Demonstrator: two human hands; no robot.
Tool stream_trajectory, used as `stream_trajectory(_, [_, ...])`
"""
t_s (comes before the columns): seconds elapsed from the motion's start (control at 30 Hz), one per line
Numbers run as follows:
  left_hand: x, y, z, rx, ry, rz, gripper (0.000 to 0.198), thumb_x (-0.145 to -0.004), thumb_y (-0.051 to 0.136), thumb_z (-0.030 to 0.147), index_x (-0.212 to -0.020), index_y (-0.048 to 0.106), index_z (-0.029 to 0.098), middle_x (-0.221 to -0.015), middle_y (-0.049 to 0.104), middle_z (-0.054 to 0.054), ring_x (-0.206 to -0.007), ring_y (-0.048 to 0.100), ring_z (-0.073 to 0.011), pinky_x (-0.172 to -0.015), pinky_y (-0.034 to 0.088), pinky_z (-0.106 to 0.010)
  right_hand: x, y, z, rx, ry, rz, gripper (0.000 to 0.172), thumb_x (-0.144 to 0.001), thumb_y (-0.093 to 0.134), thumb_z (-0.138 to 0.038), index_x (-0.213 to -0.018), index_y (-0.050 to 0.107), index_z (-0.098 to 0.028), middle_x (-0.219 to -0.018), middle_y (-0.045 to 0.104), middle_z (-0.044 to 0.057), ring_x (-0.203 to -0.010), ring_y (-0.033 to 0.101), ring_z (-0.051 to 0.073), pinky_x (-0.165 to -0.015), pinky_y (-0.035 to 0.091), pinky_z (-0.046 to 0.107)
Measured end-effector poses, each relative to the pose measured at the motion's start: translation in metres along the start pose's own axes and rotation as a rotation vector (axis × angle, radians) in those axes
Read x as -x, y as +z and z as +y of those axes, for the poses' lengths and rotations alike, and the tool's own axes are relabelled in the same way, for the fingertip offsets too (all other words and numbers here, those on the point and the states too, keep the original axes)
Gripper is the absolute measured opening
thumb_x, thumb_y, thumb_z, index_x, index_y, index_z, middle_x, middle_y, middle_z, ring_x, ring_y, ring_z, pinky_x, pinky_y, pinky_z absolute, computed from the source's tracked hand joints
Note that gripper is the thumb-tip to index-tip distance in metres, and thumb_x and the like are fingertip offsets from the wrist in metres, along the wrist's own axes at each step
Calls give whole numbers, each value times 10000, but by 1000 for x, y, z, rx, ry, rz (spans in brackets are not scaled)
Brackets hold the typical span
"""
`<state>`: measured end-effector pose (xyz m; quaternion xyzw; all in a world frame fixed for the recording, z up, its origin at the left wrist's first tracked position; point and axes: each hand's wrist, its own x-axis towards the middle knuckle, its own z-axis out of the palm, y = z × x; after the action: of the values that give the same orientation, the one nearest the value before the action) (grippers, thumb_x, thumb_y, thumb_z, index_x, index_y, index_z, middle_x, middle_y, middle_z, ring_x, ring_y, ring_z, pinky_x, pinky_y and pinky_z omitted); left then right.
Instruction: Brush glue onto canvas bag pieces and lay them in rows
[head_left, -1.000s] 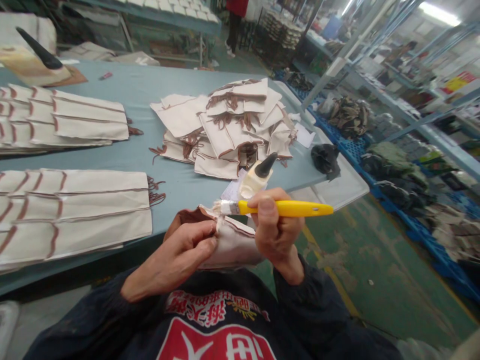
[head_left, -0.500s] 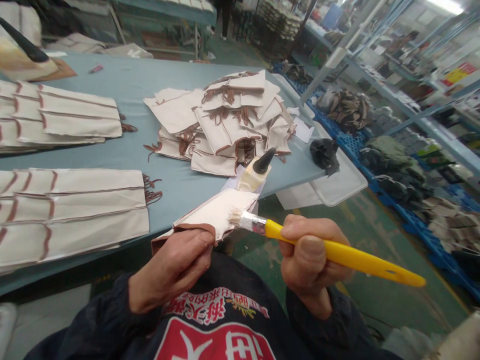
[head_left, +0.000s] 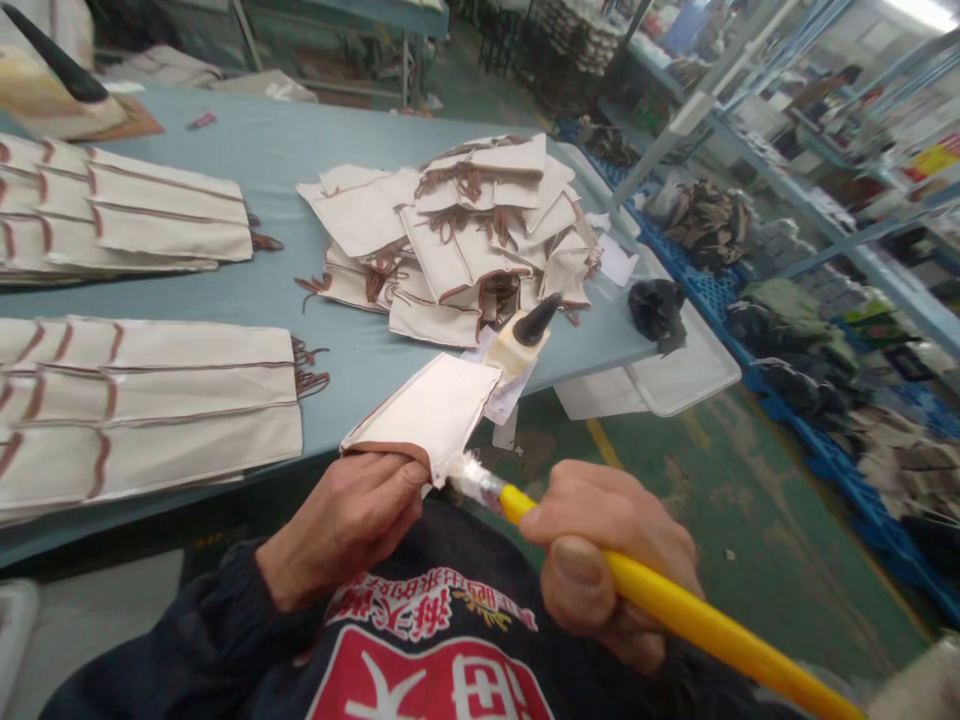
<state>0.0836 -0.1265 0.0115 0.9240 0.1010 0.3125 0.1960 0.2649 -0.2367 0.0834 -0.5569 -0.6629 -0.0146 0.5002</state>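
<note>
Currently, in the head view, the left hand (head_left: 349,525) is pinching a cream fabric pouch (head_left: 427,405) by its brown-trimmed edge, near the bench's (head_left: 262,290) front side. The right hand (head_left: 619,560) is gripping a yellow-handled paintbrush (head_left: 679,605), its bristles meeting the pouch's near corner. Just beyond, a black-tipped bottle (head_left: 516,345) is standing before a heap of pouches (head_left: 465,230).

brush handle (head_left: 720,637): glossy plastic | ferrule (head_left: 489,488): metal | bristles (head_left: 466,472): rough | pouch (head_left: 426,405): matt cloth | tabletop (head_left: 270,140): smooth
</note>
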Motion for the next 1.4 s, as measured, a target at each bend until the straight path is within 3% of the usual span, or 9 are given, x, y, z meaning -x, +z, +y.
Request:
stream_trajectory(0.1, [-1,2,0,4,2,7,217,-982,452,10,-941,570,187,-721,658,-26,-615,598,-179,-579,460,-272,-4,3,6,-49,-35,53,277,-1102,491,-272,-859,610,-213,-606,598,-64,-486,527,81,-498,423,257])
stream_trajectory(0.27, [3,7,-1,45,-19,29,210,-986,445,31,-937,571,192,-737,661,-32,-643,626,-188,-605,500,-268,11,14,2,19,-181,-144,287,-1122,401,-260,-905,581,-207,-559,526,-71,-456,423,99,-480,328,309])
stream_trajectory(0.63, [4,6,-5,134,-38,-15,201,-965,472,13,-951,580,182,-768,640,-32,-676,605,-185,-628,467,-272,12,17,2,-100,-104,-29,280,-1105,458,-276,-872,600,-214,-585,606,-72,-438,502,82,-462,420,268])
stream_trajectory(0.77, [3,4,-6,196,-55,-13,212,-952,469,8,-910,559,196,-792,642,-32,-689,596,-178,-613,431,-275,18,14,3,-158,133,139,333,-1101,464,-333,-817,611,-240,-555,549,-71,-404,475,98,-437,422,269])
stream_trajectory(0.93, [-4,0,-2,347,-161,13,257,-937,448,11,-797,519,214,-734,609,-3,-615,528,-142,-568,386,-260,12,6,31,-249,325,378,265,-1069,538,-331,-856,645,-218,-534,459,-92,-371,386,78,-385,339,230])
stream_trajectory(1.1, [-11,-3,3,463,-162,-13,250,-894,422,16,-803,572,195,-826,653,-32,-715,594,-141,-648,444,-246,-8,13,76,-175,198,144,191,-1093,529,-333,-1081,682,-220,-751,719,-30,-629,682,117,-613,572,254])
stream_trajectory(1.2, [-17,-5,7,559,-164,-70,255,-863,403,25,-783,580,189,-900,661,-53,-780,622,-151,-684,467,-252,-18,29,105,-154,132,-47,202,-1089,538,-345,-1146,678,-211,-944,787,30,-831,755,149,-770,622,315])
stream_trajectory(1.3, [-23,-7,12,620,-178,-90,240,-840,402,46,-718,546,195,-869,635,-45,-767,603,-155,-673,455,-262,-18,48,124,-240,177,-196,264,-1096,510,-383,-1166,680,-193,-907,785,30,-769,741,137,-728,609,290])
stream_trajectory(1.4, [-22,-8,16,687,-239,-96,236,-824,416,55,-743,585,198,-844,655,-35,-765,622,-159,-695,482,-263,-9,58,127,-246,271,-162,326,-1103,469,-428,-1105,684,-184,-740,726,-9,-627,693,125,-624,572,257])
